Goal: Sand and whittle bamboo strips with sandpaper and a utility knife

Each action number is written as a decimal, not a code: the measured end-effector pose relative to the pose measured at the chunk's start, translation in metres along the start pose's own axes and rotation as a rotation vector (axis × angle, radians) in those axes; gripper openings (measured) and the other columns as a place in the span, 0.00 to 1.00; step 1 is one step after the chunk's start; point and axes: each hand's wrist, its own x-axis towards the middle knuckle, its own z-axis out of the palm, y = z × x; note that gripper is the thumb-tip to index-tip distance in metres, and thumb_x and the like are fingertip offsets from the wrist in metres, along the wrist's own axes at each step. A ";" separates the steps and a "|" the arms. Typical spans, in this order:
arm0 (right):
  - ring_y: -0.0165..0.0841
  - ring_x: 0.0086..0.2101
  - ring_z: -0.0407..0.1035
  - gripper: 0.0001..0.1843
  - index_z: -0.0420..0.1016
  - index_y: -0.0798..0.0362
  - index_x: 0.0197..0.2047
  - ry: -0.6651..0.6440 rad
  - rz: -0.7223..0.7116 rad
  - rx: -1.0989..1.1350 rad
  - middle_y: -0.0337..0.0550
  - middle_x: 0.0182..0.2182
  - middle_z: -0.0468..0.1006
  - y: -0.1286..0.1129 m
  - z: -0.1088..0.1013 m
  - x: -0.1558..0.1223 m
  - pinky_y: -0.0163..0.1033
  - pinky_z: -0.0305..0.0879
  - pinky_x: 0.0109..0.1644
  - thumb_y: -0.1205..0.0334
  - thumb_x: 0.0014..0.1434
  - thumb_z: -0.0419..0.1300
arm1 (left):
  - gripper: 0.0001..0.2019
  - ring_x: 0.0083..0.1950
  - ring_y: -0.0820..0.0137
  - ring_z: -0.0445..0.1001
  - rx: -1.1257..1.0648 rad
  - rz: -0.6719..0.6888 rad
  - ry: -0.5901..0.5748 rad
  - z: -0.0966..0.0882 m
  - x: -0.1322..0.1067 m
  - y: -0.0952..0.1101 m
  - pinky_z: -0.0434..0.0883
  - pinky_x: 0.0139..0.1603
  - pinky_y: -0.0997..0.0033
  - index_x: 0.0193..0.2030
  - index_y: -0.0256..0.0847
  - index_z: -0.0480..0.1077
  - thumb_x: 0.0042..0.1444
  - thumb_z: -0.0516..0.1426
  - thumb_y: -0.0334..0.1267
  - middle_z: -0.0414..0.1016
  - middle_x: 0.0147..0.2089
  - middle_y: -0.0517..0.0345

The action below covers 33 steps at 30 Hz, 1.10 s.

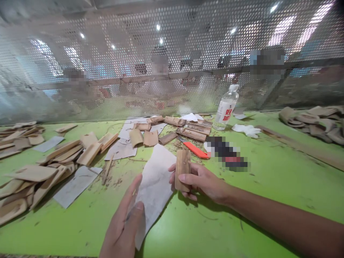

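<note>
My right hand (pixel 200 181) is closed around a curved tan bamboo piece (pixel 182 168), holding it upright just above the green table (pixel 268 186). My left hand (pixel 125 224) pinches the near edge of a grey sheet of sandpaper (pixel 156 179) between thumb and fingers. The sheet stretches from that hand up toward the bamboo piece and lies partly on the table.
Piles of bamboo pieces (pixel 40 172) and grey sheets lie at left and centre back. An orange utility knife (pixel 195 149), a plastic bottle (pixel 226 107) and a white cloth (pixel 247 129) stand behind. More pieces (pixel 317 123) sit far right. A perforated metal screen (pixel 172 64) closes the back; people sit beyond it.
</note>
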 end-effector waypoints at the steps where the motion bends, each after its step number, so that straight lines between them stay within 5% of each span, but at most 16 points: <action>1: 0.27 0.25 0.72 0.21 0.75 0.55 0.50 0.001 0.011 -0.001 0.48 0.40 0.82 0.000 0.000 0.000 0.29 0.63 0.20 0.53 0.59 0.70 | 0.30 0.76 0.55 0.56 0.002 0.006 -0.009 0.001 0.000 0.001 0.57 0.74 0.50 0.73 0.52 0.62 0.68 0.53 0.58 0.60 0.75 0.62; 5: 0.26 0.20 0.67 0.22 0.77 0.56 0.46 0.035 0.047 -0.031 0.45 0.32 0.81 0.002 0.000 0.002 0.30 0.60 0.19 0.45 0.62 0.66 | 0.29 0.76 0.54 0.56 -0.044 0.001 0.031 0.005 -0.003 0.010 0.54 0.75 0.48 0.72 0.53 0.65 0.66 0.54 0.58 0.63 0.73 0.61; 9: 0.26 0.15 0.60 0.37 0.80 0.58 0.42 0.064 0.047 -0.134 0.40 0.19 0.75 0.003 -0.003 0.003 0.31 0.55 0.17 0.31 0.67 0.50 | 0.28 0.76 0.54 0.55 -0.072 0.000 0.081 0.010 -0.007 0.018 0.48 0.76 0.49 0.70 0.52 0.67 0.67 0.55 0.57 0.64 0.73 0.58; 13: 0.28 0.14 0.56 0.42 0.82 0.59 0.42 0.043 0.071 -0.079 0.40 0.16 0.71 0.000 -0.003 0.003 0.32 0.50 0.17 0.33 0.69 0.39 | 0.27 0.77 0.55 0.52 -0.024 0.005 0.052 0.010 -0.009 0.020 0.47 0.76 0.48 0.72 0.54 0.65 0.69 0.52 0.56 0.61 0.74 0.61; 21: 0.27 0.13 0.57 0.32 0.78 0.58 0.50 0.079 0.126 -0.011 0.42 0.20 0.75 -0.002 0.000 0.002 0.30 0.52 0.14 0.39 0.67 0.48 | 0.28 0.76 0.56 0.57 0.060 -0.011 0.016 0.003 -0.004 0.010 0.60 0.73 0.53 0.72 0.52 0.64 0.70 0.50 0.58 0.63 0.73 0.62; 28: 0.28 0.14 0.62 0.35 0.56 0.48 0.72 0.060 0.070 -0.036 0.35 0.25 0.77 -0.003 0.000 0.001 0.31 0.61 0.12 0.52 0.65 0.59 | 0.27 0.75 0.52 0.57 0.066 0.104 -0.048 0.007 -0.006 -0.002 0.63 0.71 0.52 0.70 0.52 0.67 0.69 0.53 0.56 0.54 0.77 0.56; 30: 0.26 0.14 0.60 0.35 0.57 0.50 0.72 0.041 0.046 -0.198 0.34 0.24 0.76 -0.003 -0.002 0.000 0.29 0.57 0.13 0.53 0.65 0.60 | 0.23 0.75 0.51 0.58 0.053 0.157 -0.066 0.012 -0.009 0.001 0.62 0.71 0.53 0.65 0.51 0.73 0.69 0.53 0.55 0.54 0.77 0.56; 33: 0.25 0.18 0.60 0.27 0.69 0.52 0.66 0.030 -0.030 -0.468 0.34 0.25 0.75 0.001 -0.004 -0.002 0.29 0.55 0.19 0.58 0.64 0.62 | 0.20 0.72 0.53 0.64 0.122 0.261 -0.125 0.014 -0.007 0.002 0.57 0.74 0.50 0.62 0.49 0.76 0.70 0.53 0.50 0.69 0.69 0.52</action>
